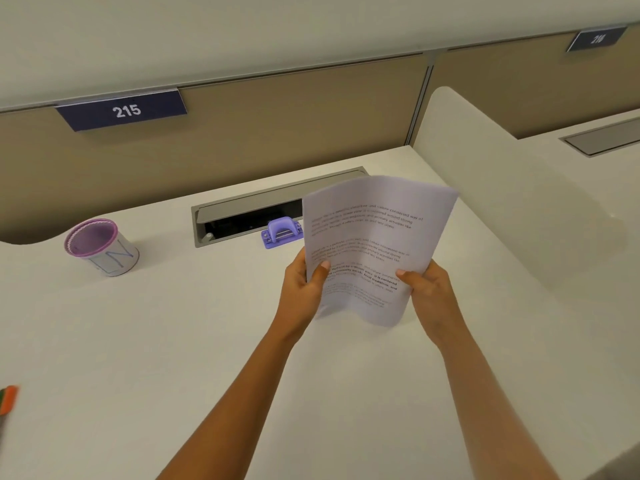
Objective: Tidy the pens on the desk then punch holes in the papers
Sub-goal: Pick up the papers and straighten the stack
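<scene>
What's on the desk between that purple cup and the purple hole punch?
Only bare desk between the cup and the hole punch, in the head view.

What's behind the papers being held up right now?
The purple hole punch pokes out left of the papers, beside the desk's cable tray; its right end and the tray's right part are covered.

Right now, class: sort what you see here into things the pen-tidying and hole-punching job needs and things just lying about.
Belongs to the job:
papers, held by left hand and right hand
purple hole punch
pen cup

Just there:
desk sign 215
cable tray
</scene>
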A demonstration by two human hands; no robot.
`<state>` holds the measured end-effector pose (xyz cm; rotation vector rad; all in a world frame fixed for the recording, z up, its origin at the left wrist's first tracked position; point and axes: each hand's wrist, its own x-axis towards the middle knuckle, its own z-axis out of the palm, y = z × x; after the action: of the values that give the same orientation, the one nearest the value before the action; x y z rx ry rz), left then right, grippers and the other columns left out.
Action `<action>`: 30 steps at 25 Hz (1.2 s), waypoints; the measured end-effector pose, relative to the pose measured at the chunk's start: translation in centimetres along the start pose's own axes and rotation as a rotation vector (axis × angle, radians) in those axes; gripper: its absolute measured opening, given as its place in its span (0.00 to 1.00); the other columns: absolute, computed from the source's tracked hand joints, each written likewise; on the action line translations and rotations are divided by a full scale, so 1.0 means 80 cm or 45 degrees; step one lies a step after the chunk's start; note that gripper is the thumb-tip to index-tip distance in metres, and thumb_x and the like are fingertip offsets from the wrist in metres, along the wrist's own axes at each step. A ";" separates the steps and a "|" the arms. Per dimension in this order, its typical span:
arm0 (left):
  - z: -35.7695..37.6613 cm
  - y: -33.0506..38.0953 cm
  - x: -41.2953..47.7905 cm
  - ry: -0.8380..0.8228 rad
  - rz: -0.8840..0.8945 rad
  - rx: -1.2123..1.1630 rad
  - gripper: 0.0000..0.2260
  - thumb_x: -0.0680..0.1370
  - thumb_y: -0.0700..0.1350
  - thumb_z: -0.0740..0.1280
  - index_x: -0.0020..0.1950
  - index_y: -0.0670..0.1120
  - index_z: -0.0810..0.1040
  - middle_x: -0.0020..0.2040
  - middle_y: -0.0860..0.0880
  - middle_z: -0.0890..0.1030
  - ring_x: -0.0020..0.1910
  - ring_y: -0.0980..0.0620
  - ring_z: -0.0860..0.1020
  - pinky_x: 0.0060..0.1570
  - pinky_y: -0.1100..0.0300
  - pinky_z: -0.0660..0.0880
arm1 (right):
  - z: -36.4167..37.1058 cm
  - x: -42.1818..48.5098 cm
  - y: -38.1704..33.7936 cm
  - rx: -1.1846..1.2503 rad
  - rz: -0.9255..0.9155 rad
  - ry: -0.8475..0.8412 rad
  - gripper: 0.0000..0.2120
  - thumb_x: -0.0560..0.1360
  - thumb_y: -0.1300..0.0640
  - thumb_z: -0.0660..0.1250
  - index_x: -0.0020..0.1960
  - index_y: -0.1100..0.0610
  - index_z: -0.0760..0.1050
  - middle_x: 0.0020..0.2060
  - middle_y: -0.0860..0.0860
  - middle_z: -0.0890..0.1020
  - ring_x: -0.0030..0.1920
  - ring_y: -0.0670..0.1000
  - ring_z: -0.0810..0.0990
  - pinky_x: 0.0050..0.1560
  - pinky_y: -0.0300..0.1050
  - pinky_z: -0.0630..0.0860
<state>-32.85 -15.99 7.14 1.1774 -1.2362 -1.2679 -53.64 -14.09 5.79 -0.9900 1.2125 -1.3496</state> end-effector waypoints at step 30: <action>-0.125 0.024 0.030 -0.007 -0.115 0.003 0.13 0.77 0.45 0.67 0.62 0.50 0.78 0.54 0.51 0.84 0.53 0.49 0.82 0.52 0.52 0.80 | -0.048 -0.008 -0.028 -0.136 0.042 0.036 0.13 0.73 0.49 0.70 0.55 0.53 0.82 0.52 0.52 0.86 0.53 0.54 0.84 0.48 0.43 0.81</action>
<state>-22.95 -19.03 8.88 1.2442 -1.2005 -1.3371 -57.63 -12.94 7.43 -1.0243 1.3280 -1.2875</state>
